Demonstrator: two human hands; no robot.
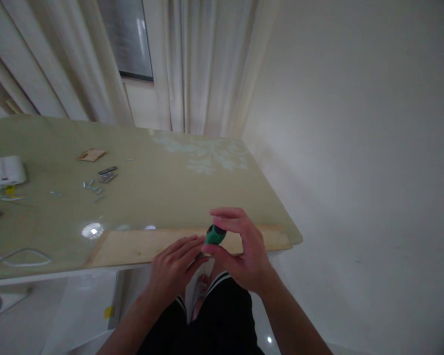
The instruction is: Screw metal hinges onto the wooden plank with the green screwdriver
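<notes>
A screwdriver (215,235) with a green and black handle stands tilted over the front edge of a long pale wooden board (133,246). My right hand (244,246) is closed around that handle, thumb on the near side and fingers on the far side. Beside it, my left hand (177,261) presses on the board's front edge, its fingers together and its thumb low by the screwdriver's lower end. A small shiny bit shows between thumb and fingers there, mostly hidden, so I cannot make it out.
Several loose screws (92,187) and metal hinges (108,173) lie on the greenish table cover (151,192), near a small wooden piece (92,155). A white power strip (4,171) and a white cable (22,264) are at the left. A wall (355,148) borders the right.
</notes>
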